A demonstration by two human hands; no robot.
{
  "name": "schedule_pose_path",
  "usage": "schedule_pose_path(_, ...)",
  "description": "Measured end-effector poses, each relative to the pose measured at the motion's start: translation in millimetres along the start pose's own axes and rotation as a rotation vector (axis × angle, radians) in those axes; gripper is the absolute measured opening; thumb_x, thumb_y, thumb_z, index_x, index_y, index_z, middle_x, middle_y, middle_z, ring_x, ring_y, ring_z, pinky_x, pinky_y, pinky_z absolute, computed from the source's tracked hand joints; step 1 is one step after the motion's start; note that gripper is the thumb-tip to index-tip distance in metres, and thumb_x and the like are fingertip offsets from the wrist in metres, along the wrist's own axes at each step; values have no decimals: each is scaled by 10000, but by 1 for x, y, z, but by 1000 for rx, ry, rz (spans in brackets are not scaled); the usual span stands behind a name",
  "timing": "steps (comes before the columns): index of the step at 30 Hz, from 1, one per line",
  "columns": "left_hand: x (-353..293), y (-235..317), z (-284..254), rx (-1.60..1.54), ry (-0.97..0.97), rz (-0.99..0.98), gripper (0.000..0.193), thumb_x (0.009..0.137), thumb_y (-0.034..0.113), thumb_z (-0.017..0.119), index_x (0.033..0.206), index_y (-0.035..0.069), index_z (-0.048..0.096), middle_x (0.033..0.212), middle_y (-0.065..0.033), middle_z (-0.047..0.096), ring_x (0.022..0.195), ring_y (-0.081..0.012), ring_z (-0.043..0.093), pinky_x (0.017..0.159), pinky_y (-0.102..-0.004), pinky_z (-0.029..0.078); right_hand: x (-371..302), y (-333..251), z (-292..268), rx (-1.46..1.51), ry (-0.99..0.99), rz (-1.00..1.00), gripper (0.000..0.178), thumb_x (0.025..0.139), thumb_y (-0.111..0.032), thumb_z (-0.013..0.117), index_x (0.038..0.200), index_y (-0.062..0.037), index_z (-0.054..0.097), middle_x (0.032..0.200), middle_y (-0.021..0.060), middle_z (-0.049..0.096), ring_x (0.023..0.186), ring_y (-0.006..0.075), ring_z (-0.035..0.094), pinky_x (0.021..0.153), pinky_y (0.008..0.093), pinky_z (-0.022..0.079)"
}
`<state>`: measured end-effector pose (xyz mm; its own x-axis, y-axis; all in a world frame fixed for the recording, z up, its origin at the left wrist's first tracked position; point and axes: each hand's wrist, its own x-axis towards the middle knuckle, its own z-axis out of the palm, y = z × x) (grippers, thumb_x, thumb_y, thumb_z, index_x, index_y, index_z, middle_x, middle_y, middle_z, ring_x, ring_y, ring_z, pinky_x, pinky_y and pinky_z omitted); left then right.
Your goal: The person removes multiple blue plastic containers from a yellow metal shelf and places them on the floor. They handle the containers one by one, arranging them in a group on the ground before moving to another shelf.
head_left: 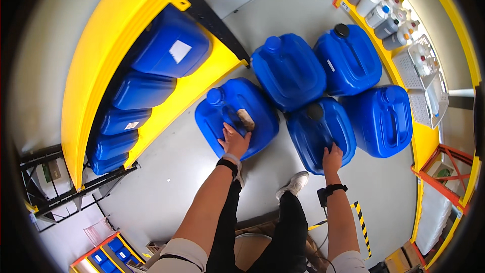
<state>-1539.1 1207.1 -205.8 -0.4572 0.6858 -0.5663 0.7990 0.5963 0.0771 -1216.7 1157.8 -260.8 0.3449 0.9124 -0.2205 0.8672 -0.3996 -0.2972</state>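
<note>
Several blue plastic jerrycans stand on the grey floor in front of me. My left hand [235,141] is closed round the near end of the handle of the left jerrycan [262,108], which has a blue cap and a pale worn label beside the handle. My right hand [332,160] grips the near edge of the handle on the middle jerrycan [303,139], the one with a dark cap; its fingers are partly hidden. Behind them stand a blue-capped jerrycan [290,81] and a black-capped jerrycan [353,65]. Another jerrycan [381,121] stands to the right.
On the left, a yellow rack [101,60] holds more blue jerrycans [172,45] in a row. Bottles [376,15] and grey baskets [411,65] line a yellow-edged shelf on the right. Black-and-yellow tape [361,227] marks the floor. Cardboard boxes [399,260] lie at lower right.
</note>
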Motion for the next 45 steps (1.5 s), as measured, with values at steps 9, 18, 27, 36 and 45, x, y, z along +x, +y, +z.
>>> schedule_pose_path(9,-45,-89,-12,-341,155,393,687,752,289,593,1246,-54,262,1211,-243,391,1146,-377,350,963,-416,300,-79,-53,-9,-38,-287,-63,412,701,-154,614,1069,-35,473,1063,168,485,1020,349,436,858,423,378)
schedule_pose_path(18,-107,-277,-57,-226,-368,277,420,754,389,506,979,40,564,959,-197,585,927,-340,544,814,-415,421,-151,-116,-6,-81,-568,-251,341,691,-242,572,976,-54,582,923,163,594,887,319,558,788,401,447)
schedule_pose_path(27,-164,-365,-110,-340,-142,-36,412,788,359,489,1035,34,541,995,-172,585,956,-326,541,831,-413,421,-148,-190,-65,-19,-628,-588,307,700,-259,546,888,-23,606,862,176,608,842,328,570,754,390,451)
schedule_pose_path(36,-236,-268,-63,-543,-98,334,350,750,324,480,940,50,588,941,-172,597,895,-331,562,794,-404,430,-29,-77,-90,-681,-328,-1536,175,709,-221,517,646,-98,625,720,128,613,682,291,602,609,431,475)
schedule_pose_path(45,-296,-288,-80,-736,-8,-60,429,767,404,484,1008,66,592,1013,-160,586,961,-329,540,863,-383,395,0,-67,-119,-536,-707,-1199,354,776,-318,514,1018,-61,548,1047,174,539,972,321,502,863,438,377)
